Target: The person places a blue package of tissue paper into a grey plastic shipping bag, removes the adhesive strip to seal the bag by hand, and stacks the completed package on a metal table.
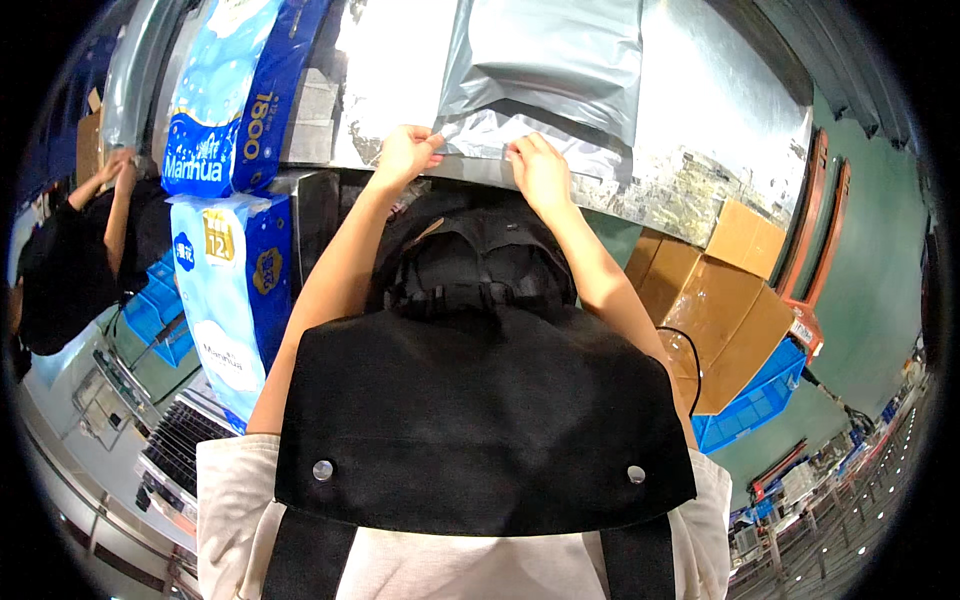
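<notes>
A grey plastic mailing bag lies on the metal-topped table, its crinkled, shiny near end toward me. My left hand has its fingers closed at the left corner of that near end. At the same edge, a little to the right, my right hand pinches the thin plastic between thumb and fingers. The stretch of edge between both hands lies close to the table's front rim. What the bag holds, if anything, is hidden.
Blue-and-white tissue packs are stacked at my left. An open cardboard box sits by a blue crate at the right, near an orange-red pallet truck. Another person works at far left.
</notes>
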A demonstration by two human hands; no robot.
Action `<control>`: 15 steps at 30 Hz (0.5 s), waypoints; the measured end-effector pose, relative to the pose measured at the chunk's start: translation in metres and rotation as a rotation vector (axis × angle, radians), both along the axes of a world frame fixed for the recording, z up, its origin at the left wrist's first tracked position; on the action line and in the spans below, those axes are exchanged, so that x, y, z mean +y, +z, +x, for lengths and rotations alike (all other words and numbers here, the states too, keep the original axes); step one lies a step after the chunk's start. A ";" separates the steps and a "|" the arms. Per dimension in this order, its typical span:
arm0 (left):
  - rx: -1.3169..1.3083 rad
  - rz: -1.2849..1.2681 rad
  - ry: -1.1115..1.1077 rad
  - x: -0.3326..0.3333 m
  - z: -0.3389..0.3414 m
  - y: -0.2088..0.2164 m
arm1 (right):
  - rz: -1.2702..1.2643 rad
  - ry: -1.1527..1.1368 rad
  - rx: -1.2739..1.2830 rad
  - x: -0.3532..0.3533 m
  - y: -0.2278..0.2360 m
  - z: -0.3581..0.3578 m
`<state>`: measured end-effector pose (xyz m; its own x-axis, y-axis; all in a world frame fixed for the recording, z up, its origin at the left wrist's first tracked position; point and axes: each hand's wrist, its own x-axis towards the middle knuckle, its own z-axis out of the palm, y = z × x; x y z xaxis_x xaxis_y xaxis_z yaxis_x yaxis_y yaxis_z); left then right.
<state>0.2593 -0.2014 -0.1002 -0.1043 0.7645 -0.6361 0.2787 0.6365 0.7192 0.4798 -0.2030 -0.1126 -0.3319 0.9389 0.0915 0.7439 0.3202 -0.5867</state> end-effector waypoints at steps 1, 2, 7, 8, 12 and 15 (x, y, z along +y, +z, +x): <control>-0.017 0.004 0.006 -0.001 0.000 0.001 | -0.019 -0.011 0.013 0.000 0.000 -0.002; -0.034 0.008 0.013 -0.003 0.001 0.001 | -0.055 -0.040 -0.021 -0.002 0.001 -0.005; -0.110 -0.004 0.093 -0.004 0.004 -0.003 | -0.050 0.372 -0.170 -0.042 0.006 0.009; -0.098 0.000 0.112 -0.006 0.005 -0.003 | 0.039 0.437 -0.110 -0.055 0.008 0.019; -0.187 0.022 0.172 -0.014 0.003 -0.005 | -0.302 -0.058 -0.168 -0.102 0.024 0.152; -0.233 0.073 0.089 -0.032 -0.012 -0.011 | -0.528 -0.343 -0.612 -0.193 0.017 0.347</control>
<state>0.2472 -0.2338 -0.1113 -0.0308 0.8039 -0.5940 0.0452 0.5948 0.8026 0.8263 -0.3964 -0.0952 0.1275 0.8650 -0.4852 0.9819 -0.1791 -0.0613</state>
